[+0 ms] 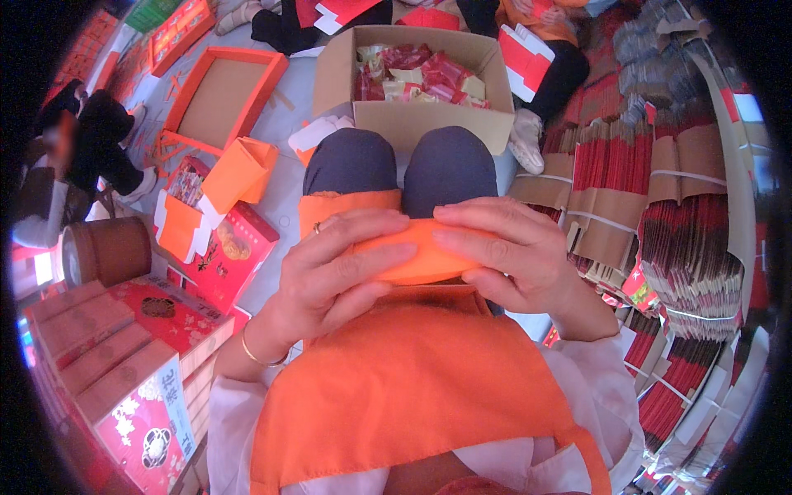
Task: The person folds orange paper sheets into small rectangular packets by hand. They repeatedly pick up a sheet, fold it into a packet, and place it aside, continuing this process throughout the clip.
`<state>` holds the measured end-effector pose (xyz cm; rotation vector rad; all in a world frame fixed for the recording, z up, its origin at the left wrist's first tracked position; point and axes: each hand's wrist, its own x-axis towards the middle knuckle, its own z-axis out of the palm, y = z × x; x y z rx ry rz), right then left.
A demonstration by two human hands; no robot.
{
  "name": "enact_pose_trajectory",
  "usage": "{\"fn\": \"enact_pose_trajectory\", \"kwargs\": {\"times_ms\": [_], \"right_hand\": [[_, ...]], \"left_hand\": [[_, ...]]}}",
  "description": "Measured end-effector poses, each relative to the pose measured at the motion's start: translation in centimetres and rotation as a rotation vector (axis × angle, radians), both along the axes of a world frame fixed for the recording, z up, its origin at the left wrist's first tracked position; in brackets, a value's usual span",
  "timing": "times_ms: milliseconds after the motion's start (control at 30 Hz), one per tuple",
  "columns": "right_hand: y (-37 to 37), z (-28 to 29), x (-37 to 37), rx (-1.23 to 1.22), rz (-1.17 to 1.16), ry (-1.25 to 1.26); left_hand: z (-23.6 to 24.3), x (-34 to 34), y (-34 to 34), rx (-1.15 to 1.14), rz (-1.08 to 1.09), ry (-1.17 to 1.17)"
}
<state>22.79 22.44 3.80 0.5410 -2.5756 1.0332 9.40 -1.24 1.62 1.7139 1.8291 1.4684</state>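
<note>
Both my hands hold an orange folded carton over my lap, its kind only partly visible behind the fingers. My left hand wraps round its left end, with a ring on one finger. Round the right end my right hand curls, fingertips lying on the top face. Beyond my knees stands an open brown cardboard box with red and cream wrapped packets inside. To the left lie an orange carton and another orange carton with white flaps.
Stacked red gift boxes rise at the left, beside a brown round stool. A shallow orange tray lies on the floor. Strapped bundles of flat red cartons line the right side. Other people sit across from me and at the far left.
</note>
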Motion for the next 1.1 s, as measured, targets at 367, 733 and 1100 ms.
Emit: {"fn": "enact_pose_trajectory", "kwargs": {"times_ms": [367, 733, 1100], "right_hand": [[-0.6, -1.4, 0.5, -0.152, -0.012, -0.008], [-2.1, -1.3, 0.2, -0.169, -0.108, -0.003], [-1.7, -1.4, 0.4, -0.157, -0.119, -0.003]], "left_hand": [[-0.9, -0.5, 0.1, 0.018, -0.016, -0.047], [-2.5, 0.9, 1.1, 0.129, 0.083, -0.092], [-0.5, 0.5, 0.5, -0.015, 0.077, -0.063]]}}
